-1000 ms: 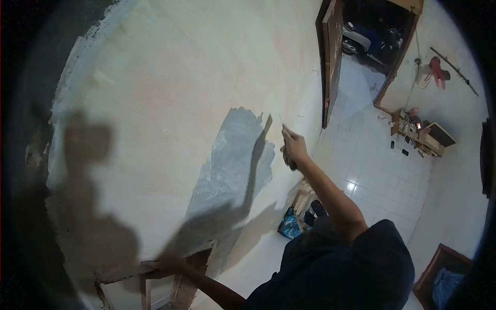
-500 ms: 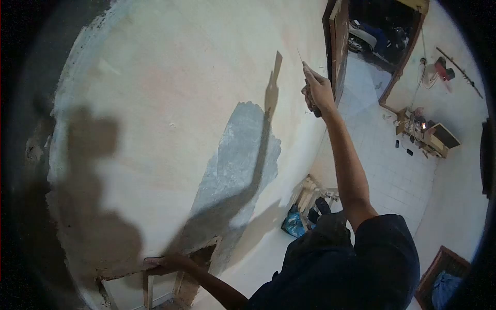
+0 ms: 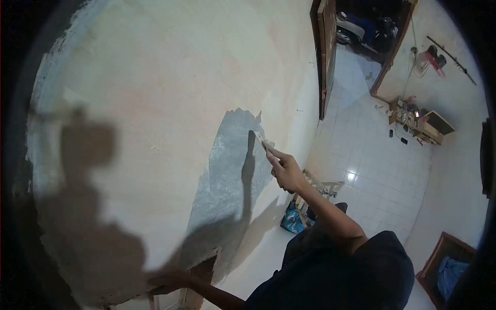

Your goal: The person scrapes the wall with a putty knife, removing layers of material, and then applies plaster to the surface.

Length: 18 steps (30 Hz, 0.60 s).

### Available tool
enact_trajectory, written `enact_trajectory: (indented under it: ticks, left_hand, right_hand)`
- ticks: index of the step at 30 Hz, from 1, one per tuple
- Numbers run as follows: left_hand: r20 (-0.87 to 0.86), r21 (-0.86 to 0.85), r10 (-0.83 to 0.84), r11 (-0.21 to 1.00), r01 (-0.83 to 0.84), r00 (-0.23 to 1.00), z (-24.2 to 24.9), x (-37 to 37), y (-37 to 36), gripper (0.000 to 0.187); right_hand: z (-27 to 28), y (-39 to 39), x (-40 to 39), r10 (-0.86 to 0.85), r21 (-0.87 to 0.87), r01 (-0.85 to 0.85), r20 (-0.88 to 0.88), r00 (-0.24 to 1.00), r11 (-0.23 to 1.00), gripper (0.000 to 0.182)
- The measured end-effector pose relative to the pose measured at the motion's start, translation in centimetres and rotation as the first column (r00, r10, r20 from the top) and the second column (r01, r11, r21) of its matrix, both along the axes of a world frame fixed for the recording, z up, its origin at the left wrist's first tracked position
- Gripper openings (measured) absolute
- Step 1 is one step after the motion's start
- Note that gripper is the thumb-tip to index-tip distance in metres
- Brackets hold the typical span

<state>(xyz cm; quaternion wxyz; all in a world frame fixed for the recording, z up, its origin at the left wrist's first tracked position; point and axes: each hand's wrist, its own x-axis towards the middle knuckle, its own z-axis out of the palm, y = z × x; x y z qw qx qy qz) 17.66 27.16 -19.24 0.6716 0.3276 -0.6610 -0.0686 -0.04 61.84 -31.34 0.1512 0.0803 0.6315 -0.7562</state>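
Note:
My right hand [image 3: 285,170] is closed round the handle of a putty knife [image 3: 260,137]. The blade's tip is at the grey patch [image 3: 227,150] on the pale wall, near its upper right edge. Low on the wall, my left hand [image 3: 168,282] lies stretched out along the upper edge of an opening with a wooden frame [image 3: 153,301]. Its fingers are dim in shadow, and I see nothing held in it. A dark shadow of the knife and arm crosses the grey patch.
An open door [image 3: 326,57] stands at the wall's far end, with a motorbike [image 3: 351,28] beyond. A blue plastic bag [image 3: 292,219] sits by a wooden rack near the wall. Boxes and cables [image 3: 421,121] lie across the tiled floor [image 3: 372,181].
My right hand has come down and left with the putty knife, from above the grey patch to its upper right part. My left hand stays at the opening's edge. The view has shifted slightly.

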Motion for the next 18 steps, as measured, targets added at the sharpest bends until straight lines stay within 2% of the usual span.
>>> enact_trajectory:
  ticks: [2, 4, 5, 7, 8, 9, 11, 12, 14, 15, 16, 17, 18]
  left_hand:
    - [-0.057, 0.041, 0.008, 0.999, -0.006, 0.998, 0.3, -0.4, 0.8, 0.057]
    - [-0.035, 0.033, 0.042, 0.999, -0.04, 0.999, 0.4, -1.1, 1.2, 0.057]
    - [-0.016, 0.028, 0.076, 0.997, -0.075, 0.997, 0.5, -1.5, 1.3, 0.057]
    - [0.03, 0.032, 0.158, 0.987, -0.159, 0.987, 0.0, -1.4, 2.0, 0.057]
    - [0.062, 0.024, 0.205, 0.978, -0.207, 0.977, 0.1, -0.7, 2.1, 0.057]
    - [0.064, 0.014, 0.211, 0.977, -0.213, 0.975, -0.3, 0.2, 1.2, 0.057]
    - [0.192, -0.229, 0.236, 0.955, -0.191, 0.953, -1.8, 1.2, -1.7, 0.061]
    - [0.187, -0.229, 0.234, 0.955, -0.189, 0.954, -0.8, 0.3, -0.4, 0.061]
    - [-0.109, 0.082, -0.083, 0.992, 0.092, 0.991, 1.3, -1.6, 3.6, 0.061]
    - [-0.106, 0.09, -0.078, 0.992, 0.088, 0.991, 0.6, -0.6, 2.2, 0.061]
    - [0.097, 0.0, 0.087, 0.996, -0.088, 0.991, -0.6, 1.4, -0.5, 0.061]
    - [0.279, -0.124, 0.261, 0.964, -0.235, 0.924, -0.4, 1.5, -0.5, 0.062]
    - [0.283, -0.118, 0.259, 0.965, -0.234, 0.924, -0.7, 1.4, -0.2, 0.062]
  right_hand:
    - [0.0, 0.0, -1.2, 0.01, 0.049, -0.008, -0.03, 1.0, 0.999, 0.041]
    - [-0.3, -0.3, -2.1, 0.019, 0.09, -0.01, -0.107, 0.994, 0.996, 0.042]
    - [0.4, -0.3, -3.0, -0.042, 0.067, 0.05, -0.11, 0.993, 0.997, 0.041]
    - [-6.0, -0.3, -10.3, -0.189, 0.309, 0.327, -0.402, 0.896, 0.893, 0.038]
    - [-2.6, 1.7, -13.2, -0.284, 0.258, 0.316, -0.157, 0.946, 0.913, 0.036]
    - [-0.7, 3.8, -16.3, -0.389, 0.13, 0.412, -0.17, 0.905, 0.902, 0.036]
    - [4.5, 6.7, -18.7, -0.448, -0.027, 0.462, -0.302, 0.841, 0.886, 0.039]
    - [6.6, 7.5, -18.8, -0.479, -0.108, 0.474, -0.348, 0.805, 0.874, 0.04]
    - [8.4, 7.7, -17.7, -0.462, -0.094, 0.464, -0.387, 0.798, 0.881, 0.039]
    - [8.7, 7.5, -16.9, -0.441, -0.081, 0.451, -0.422, 0.792, 0.889, 0.04]
    - [7.9, 6.9, -16.0, -0.399, -0.078, 0.401, -0.377, 0.836, 0.913, 0.039]
    - [6.4, 5.9, -14.7, -0.356, -0.078, 0.351, -0.329, 0.875, 0.933, 0.039]
    - [4.1, 4.2, -12.9, -0.262, 0.118, 0.302, -0.27, 0.927, 0.946, 0.04]
